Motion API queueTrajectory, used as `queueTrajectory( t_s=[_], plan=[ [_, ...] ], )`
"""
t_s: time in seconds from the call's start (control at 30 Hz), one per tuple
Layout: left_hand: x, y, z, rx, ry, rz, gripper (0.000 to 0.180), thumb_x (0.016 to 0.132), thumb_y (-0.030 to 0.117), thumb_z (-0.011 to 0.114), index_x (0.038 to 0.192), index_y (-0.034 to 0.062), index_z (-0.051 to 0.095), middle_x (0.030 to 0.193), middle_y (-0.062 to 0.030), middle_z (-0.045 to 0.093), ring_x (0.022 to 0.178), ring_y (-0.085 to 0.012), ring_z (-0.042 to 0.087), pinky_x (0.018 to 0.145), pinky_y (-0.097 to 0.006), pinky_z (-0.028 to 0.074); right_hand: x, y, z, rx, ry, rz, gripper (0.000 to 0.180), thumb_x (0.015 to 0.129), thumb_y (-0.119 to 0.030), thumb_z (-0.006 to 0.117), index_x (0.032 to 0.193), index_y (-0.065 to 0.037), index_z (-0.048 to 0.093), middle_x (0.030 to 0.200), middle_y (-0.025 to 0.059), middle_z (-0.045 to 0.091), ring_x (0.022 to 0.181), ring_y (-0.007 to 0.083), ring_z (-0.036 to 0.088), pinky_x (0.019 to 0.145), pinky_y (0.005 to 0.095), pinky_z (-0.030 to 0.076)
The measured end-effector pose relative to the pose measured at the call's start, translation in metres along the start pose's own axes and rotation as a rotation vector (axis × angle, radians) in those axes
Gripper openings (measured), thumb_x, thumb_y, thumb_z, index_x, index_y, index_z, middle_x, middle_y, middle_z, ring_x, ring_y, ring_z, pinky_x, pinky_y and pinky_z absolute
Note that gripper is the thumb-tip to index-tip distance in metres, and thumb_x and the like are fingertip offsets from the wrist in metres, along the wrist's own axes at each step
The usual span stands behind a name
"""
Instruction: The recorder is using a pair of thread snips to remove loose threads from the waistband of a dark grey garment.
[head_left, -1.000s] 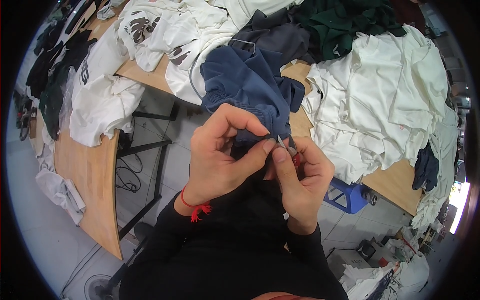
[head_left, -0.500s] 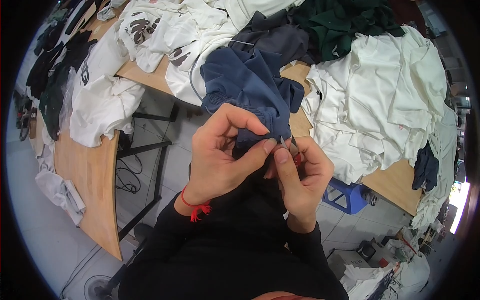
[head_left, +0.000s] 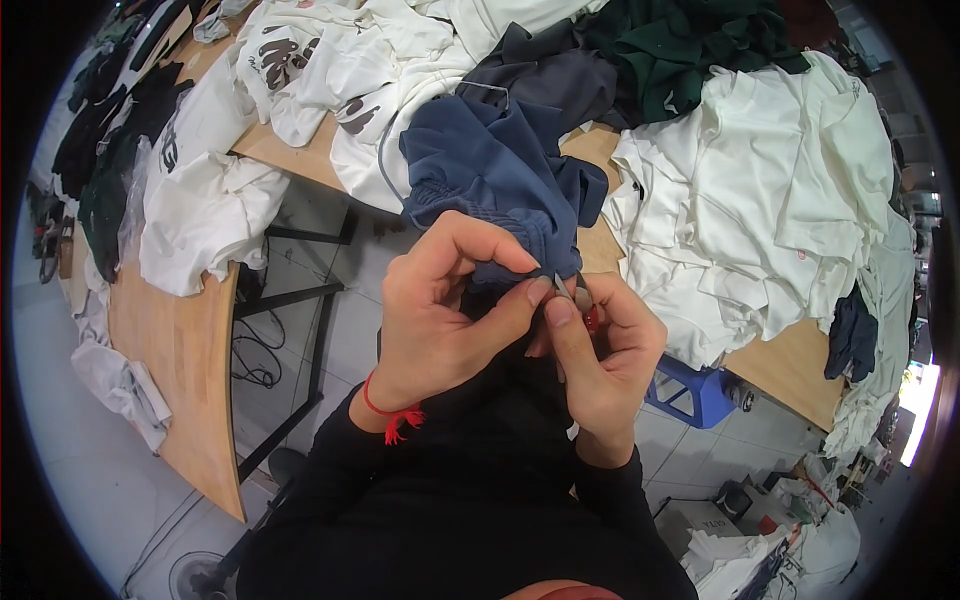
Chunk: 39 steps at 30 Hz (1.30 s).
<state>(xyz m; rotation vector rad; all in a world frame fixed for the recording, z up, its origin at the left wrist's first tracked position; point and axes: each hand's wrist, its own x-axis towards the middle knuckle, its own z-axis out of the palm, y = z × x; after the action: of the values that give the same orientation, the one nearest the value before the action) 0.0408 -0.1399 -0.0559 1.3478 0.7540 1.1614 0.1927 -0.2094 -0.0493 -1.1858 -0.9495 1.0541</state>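
The blue garment (head_left: 490,155) is spread beyond the fingers (head_left: 500,242), its near edge pinched by the left hand (head_left: 425,315). Snips (head_left: 564,288) are gripped by the right hand (head_left: 608,350), just beside, blades angled forward and left toward that edge; whether it is touched cannot be told.

The person wears a black long-sleeved top (head_left: 450,500), its plain dark body filling the view at six o'clock. The left sleeve (head_left: 325,450), around half past seven, and the right sleeve (head_left: 625,490), around five o'clock, both reach toward the wrists. A thin red cord bracelet (head_left: 373,404) circles the left wrist, its frayed red tassel (head_left: 402,426) at the band's five o'clock. The left hand (head_left: 430,320) and right hand (head_left: 608,350) are ungloved.
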Motion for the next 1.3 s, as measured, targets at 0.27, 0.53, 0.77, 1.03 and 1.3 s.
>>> queueTrajectory(
  t_s=[0.27,0.53,0.77,1.03,1.3],
  plan=[
    [0.003,-0.003,-0.001,-0.017,-0.044,0.033,0.025,0.092,-0.012,0.076,0.111,-0.0023,0.064,0.1,-0.0057,0.072,0.092,-0.0074,0.07,0.081,-0.021,0.055,0.002,0.002,-0.001,0.035,0.009,0.027,0.015,0.105,-0.007,0.069,0.11,0.007,0.067,0.074,0.0058,0.07,0.058,0.006,0.06,0.048,0.0186,0.035],
    [0.0,0.002,0.001,-0.146,-0.037,-0.134,0.025,0.095,-0.012,0.073,0.115,-0.0027,0.061,0.102,-0.0075,0.072,0.093,-0.0076,0.07,0.081,-0.022,0.055,0.001,0.01,-0.007,0.13,-0.011,0.061,0.013,0.105,-0.008,0.071,0.108,0.005,0.069,0.08,0.0049,0.072,0.064,0.0058,0.062,0.054,0.0193,0.043],
    [-0.001,0.003,0.002,-0.155,-0.03,-0.127,0.025,0.095,-0.012,0.073,0.115,-0.0027,0.061,0.102,-0.0074,0.073,0.093,-0.0076,0.07,0.08,-0.022,0.055,0.0,0.013,-0.005,0.176,0.007,0.04,0.011,0.105,-0.006,0.07,0.107,0.004,0.068,0.078,0.006,0.072,0.061,0.0057,0.061,0.051,0.0192,0.041],
    [-0.001,0.003,0.002,-0.142,-0.032,-0.111,0.025,0.095,-0.012,0.073,0.114,-0.0026,0.062,0.1,-0.0073,0.074,0.092,-0.0071,0.07,0.079,-0.021,0.055,-0.001,0.013,-0.003,0.223,0.038,0.03,0.008,0.104,-0.002,0.068,0.107,0.005,0.067,0.08,0.0078,0.072,0.063,0.0078,0.065,0.05,0.0196,0.043],
    [0.0,-0.002,0.001,-0.067,-0.022,-0.036,0.024,0.094,-0.01,0.075,0.113,-0.0022,0.063,0.1,-0.0058,0.074,0.091,-0.0059,0.069,0.079,-0.021,0.053,-0.001,0.009,-0.007,0.15,-0.019,0.043,0.01,0.104,-0.004,0.07,0.106,0.006,0.068,0.081,0.0055,0.071,0.065,0.0077,0.064,0.053,0.0196,0.042]
  ],
)
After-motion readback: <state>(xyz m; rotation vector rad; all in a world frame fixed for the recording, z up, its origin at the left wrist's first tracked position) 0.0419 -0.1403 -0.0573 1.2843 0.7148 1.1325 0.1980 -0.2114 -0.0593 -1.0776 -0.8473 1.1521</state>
